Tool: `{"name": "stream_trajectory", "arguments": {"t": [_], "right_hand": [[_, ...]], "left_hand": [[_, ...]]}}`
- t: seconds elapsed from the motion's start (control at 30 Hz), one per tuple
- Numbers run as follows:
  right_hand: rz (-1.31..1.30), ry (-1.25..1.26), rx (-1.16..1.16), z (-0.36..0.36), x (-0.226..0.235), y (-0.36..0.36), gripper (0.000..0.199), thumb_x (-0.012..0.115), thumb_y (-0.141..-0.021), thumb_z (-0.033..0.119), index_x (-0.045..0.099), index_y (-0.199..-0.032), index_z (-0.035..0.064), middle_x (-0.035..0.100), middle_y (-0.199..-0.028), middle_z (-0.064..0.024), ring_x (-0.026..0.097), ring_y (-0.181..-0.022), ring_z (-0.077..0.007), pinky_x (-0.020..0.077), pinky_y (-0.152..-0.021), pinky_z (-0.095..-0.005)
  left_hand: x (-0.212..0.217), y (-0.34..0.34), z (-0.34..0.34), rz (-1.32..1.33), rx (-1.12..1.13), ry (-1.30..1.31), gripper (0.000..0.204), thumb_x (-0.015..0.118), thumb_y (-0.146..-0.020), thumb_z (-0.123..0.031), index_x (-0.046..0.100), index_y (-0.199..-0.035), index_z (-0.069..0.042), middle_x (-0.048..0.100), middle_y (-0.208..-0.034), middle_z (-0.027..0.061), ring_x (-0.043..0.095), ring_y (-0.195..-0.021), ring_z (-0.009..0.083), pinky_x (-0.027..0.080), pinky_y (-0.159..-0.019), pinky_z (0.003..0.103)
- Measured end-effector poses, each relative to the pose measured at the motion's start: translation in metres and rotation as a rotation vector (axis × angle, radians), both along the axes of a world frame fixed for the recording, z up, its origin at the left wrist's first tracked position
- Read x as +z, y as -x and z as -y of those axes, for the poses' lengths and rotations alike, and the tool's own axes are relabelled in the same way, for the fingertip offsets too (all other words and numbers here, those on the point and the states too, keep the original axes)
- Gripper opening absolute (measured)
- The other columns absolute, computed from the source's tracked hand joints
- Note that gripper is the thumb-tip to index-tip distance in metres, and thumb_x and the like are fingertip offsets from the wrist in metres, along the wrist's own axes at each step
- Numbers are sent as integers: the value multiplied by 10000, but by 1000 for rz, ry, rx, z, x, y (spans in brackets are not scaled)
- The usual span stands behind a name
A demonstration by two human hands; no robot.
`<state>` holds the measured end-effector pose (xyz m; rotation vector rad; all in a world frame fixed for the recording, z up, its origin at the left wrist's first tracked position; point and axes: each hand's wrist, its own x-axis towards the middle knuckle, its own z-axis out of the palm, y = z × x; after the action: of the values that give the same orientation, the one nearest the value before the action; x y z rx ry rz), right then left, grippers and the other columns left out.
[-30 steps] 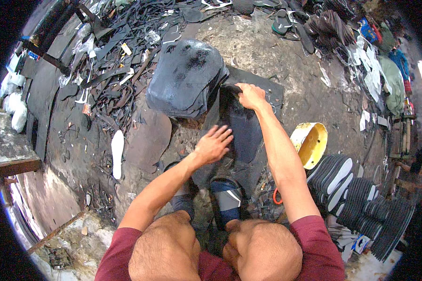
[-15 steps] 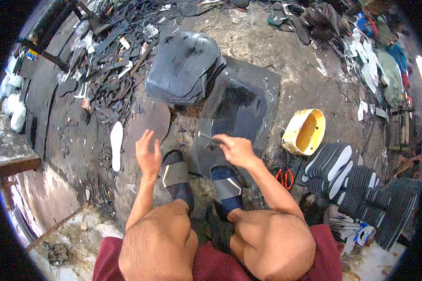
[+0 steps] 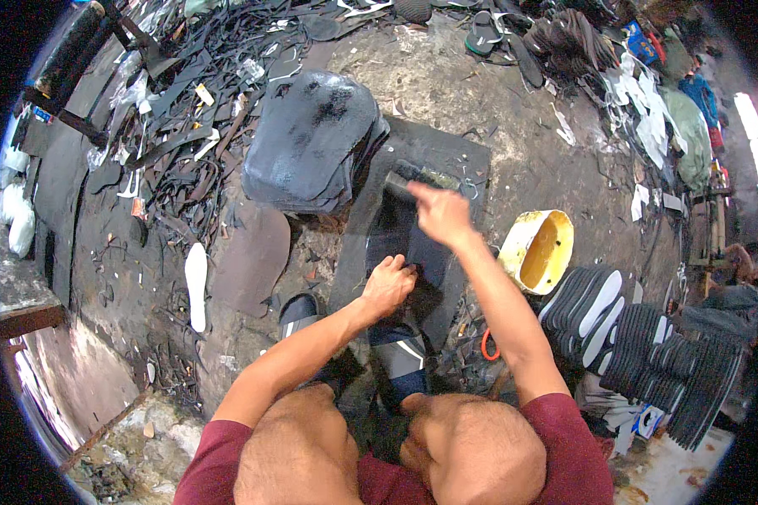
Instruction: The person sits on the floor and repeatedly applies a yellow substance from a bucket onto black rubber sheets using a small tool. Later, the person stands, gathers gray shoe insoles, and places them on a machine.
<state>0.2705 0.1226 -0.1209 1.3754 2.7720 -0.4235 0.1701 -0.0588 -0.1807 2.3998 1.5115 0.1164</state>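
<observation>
Now the dark sheet point(image 3: 402, 225) on the mat point(image 3: 448, 143) is apparently steadied by the returned left hand point(image 3: 387, 286), loosely curled (any grip cannot be told), while a flat tool point(image 3: 398, 183), pinched by the right hand point(image 3: 443, 215), has been carried farther out.

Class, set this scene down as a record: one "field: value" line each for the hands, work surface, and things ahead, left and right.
Left hand: fingers curled, over the dark sheet; grip unclear
Right hand: holding a small flat tool, kind unclear
Work surface: dark mat under the sheet, on the floor
Ahead: stack of dark sheets
Left: white sole-shaped piece
Right: yellow container, open top
</observation>
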Motion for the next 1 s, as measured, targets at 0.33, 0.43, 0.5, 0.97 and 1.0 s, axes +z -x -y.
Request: {"name": "stream_trajectory", "arguments": {"t": [0.33, 0.43, 0.5, 0.97, 1.0], "right_hand": [[91, 12, 99, -84, 7, -2, 507, 609, -768, 90, 741, -1183, 350, 750, -1074, -128, 711, -1013, -345, 565, -863, -485], [176, 207, 249, -94, 12, -46, 471, 632, -765, 107, 764, -1121, 386, 755, -1060, -108, 721, -992, -331, 571, -865, -458], [245, 231, 185, -73, 18, -65, 480, 635, -779, 148, 735, -1173, 403, 757, -1053, -104, 728, -969, -332, 579, -839, -472], [-111, 130, 110, 160, 5, -101, 450, 632, -851, 185, 656, -1298, 226, 727, -1196, -103, 713, -1026, -316, 571, -853, -471], [-41, 295, 7, 150, 39, -87, 410, 639, -866, 188, 670, -1275, 196, 725, -1199, -109, 706, -1049, -324, 570, -877, -464]], "left_hand": [[6, -1, -1, 85, -5, -203, 365, 632, -837, -212, 690, -1171, -77, 658, -1294, 30, 567, -1027, 248, 488, -883, 377], [10, -1, 9, 246, 92, -118, 427, 688, -777, -142, 690, -1203, -109, 639, -1359, 19, 578, -1013, 282, 511, -882, 411], [22, 5, 12, 381, 131, -2, 456, 711, -750, -113, 694, -1206, -127, 640, -1370, 28, 582, -1008, 297, 521, -877, 428], [12, 71, 22, 631, 819, -241, 284, 710, -826, -32, 749, -1100, -95, 742, -1065, 104, 630, -909, 273, 522, -840, 387], [6, 78, 25, 555, 746, -234, 306, 706, -808, -40, 737, -1108, -89, 733, -1128, 121, 624, -978, 313, 509, -908, 417]]}}
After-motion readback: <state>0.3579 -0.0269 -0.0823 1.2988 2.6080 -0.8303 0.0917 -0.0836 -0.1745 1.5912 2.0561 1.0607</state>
